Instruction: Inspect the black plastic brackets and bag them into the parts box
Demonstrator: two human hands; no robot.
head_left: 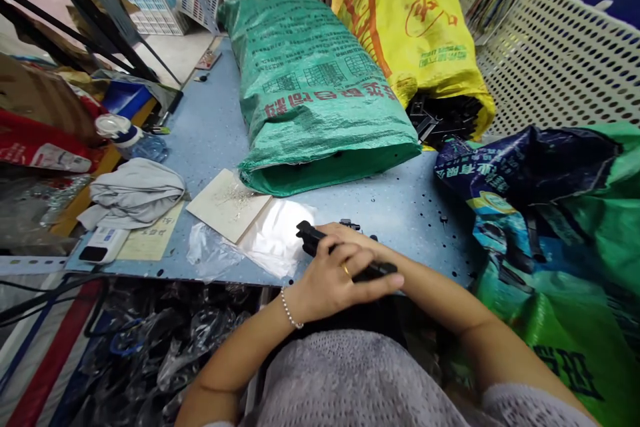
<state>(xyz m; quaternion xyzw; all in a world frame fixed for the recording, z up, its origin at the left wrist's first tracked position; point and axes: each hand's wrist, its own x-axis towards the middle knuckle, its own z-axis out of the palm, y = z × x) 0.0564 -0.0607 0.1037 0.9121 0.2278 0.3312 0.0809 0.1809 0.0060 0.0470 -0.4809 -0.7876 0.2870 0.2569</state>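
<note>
A long black plastic part (311, 237) with a notched end is held close to my body, just over the table's front edge. My left hand (333, 280), wearing a ring and a beaded bracelet, lies across the part with its fingers bent over it. From the far side my right hand (345, 233) grips the same part, and its fingers are mostly hidden behind the left hand and the part. Small black pieces (350, 223) lie on the blue table (210, 113) just beyond my hands.
A green woven sack (320, 93) lies open toward me. Behind it stands a yellow sack (420, 27) of black parts. At left are a tile (229, 205), clear plastic bag (275, 233), grey cloth (135, 193) and water bottle (133, 139). More sacks (540, 173) crowd the right.
</note>
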